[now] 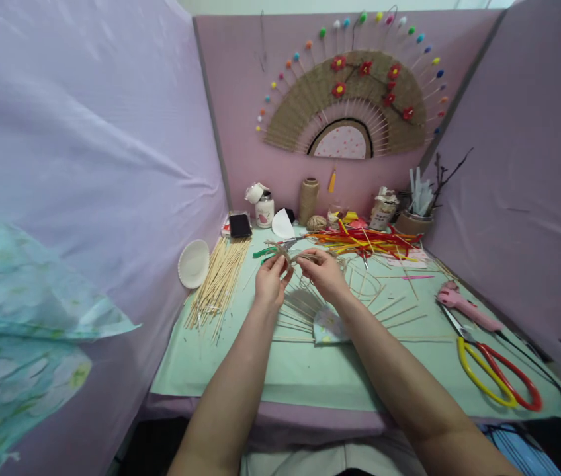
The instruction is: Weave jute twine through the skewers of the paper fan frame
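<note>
My left hand [271, 277] and my right hand [324, 272] are raised close together over the table, both pinching a bundle of brown twine [291, 256]. Loose strands trail from the bundle to the right, behind my right hand. Below my hands lies a fan frame, its thin sticks [296, 318] spreading out from a half-round patterned piece [327, 325]. My right forearm covers part of that frame. Just behind my left hand rest green-handled pliers [264, 252], partly hidden by the twine.
Bamboo sticks [218, 277] and a white bowl [194, 264] are at the left. Red and yellow pipe cleaners [370, 239] lie at the back. Large scissors [489, 370] and a pink glue gun [469, 309] with a cord lie right. A finished fan [350, 99] hangs on the back panel.
</note>
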Tool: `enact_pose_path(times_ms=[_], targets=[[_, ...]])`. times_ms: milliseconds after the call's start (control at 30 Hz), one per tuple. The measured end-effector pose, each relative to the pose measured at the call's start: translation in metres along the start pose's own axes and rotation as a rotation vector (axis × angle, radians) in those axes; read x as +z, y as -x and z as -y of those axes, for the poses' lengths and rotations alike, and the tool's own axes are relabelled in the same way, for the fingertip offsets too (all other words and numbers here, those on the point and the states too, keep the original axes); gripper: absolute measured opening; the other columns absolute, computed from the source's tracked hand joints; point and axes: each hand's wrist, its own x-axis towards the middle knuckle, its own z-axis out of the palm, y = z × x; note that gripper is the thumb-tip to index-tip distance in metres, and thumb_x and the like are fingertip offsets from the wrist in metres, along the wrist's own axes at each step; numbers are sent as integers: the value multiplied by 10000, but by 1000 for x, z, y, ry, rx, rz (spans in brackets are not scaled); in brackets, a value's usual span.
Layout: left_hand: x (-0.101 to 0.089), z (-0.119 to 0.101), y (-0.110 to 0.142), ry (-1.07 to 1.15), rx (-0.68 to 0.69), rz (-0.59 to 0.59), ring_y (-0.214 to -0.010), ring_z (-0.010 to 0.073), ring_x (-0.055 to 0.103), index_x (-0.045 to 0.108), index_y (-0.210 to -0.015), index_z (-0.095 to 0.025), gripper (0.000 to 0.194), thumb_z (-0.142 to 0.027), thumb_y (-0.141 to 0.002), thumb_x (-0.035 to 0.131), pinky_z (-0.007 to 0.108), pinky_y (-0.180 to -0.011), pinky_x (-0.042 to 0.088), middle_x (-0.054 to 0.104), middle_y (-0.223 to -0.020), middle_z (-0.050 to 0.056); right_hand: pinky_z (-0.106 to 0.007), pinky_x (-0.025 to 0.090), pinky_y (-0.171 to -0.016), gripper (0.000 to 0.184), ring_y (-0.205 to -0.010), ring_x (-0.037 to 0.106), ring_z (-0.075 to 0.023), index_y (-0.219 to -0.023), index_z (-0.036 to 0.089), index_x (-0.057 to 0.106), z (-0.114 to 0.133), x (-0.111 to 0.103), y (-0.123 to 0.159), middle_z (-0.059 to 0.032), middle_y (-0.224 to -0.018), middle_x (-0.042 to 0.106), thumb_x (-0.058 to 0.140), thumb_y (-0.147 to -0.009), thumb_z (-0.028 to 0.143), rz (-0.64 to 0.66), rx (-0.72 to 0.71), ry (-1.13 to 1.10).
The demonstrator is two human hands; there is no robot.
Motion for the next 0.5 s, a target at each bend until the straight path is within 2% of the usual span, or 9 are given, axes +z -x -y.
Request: enact_pose_path(times_ms=[133,233,300,367,433,500], targets=[[-1,5,-4,-280,202,34,-702,115,586,671,-745,-152,63,-191,-698,685,254,-707,451,662,-753,18,-209,319,-468,334,-519,431,-68,-937,193,662,3,-7,1,47,-654,580,731,-623,286,143,17,104],[-2,7,-7,-452,240,73,-673,129,572,689,-789,-150,95,-186,-744,614,251,-652,439,673,-762,35,-215,333,-500,342,-560,462,-72,-979,197,681,5,-14,0,30,-715,612,697,-646,273,216,16,138],[-3,7,-7,-534,262,62,-674,137,572,681,-796,-151,109,-186,-761,584,254,-646,440,674,-761,40,-219,341,-512,339,-578,474,-76,-971,190,680,4,-18,-1,20,-745,622,699,-649,293,220,26,145],[-3,7,-6,-638,350,57,-692,143,574,670,-773,-155,94,-187,-761,583,257,-667,444,671,-757,38,-222,342,-506,333,-565,466,-79,-939,181,670,3,-20,-3,21,-721,612,715,-640,320,207,38,166],[-3,7,-4,-740,453,95,-691,142,572,657,-744,-161,70,-196,-757,598,255,-682,446,663,-735,30,-224,339,-494,297,-547,458,-84,-870,175,648,2,-19,-3,24,-678,594,722,-638,345,156,22,191],[-3,9,-3,-782,491,131,-660,133,572,629,-739,-167,62,-210,-768,595,243,-655,446,645,-702,17,-226,345,-494,257,-553,470,-93,-800,175,615,0,-18,-3,18,-665,588,713,-650,359,89,-22,209]])
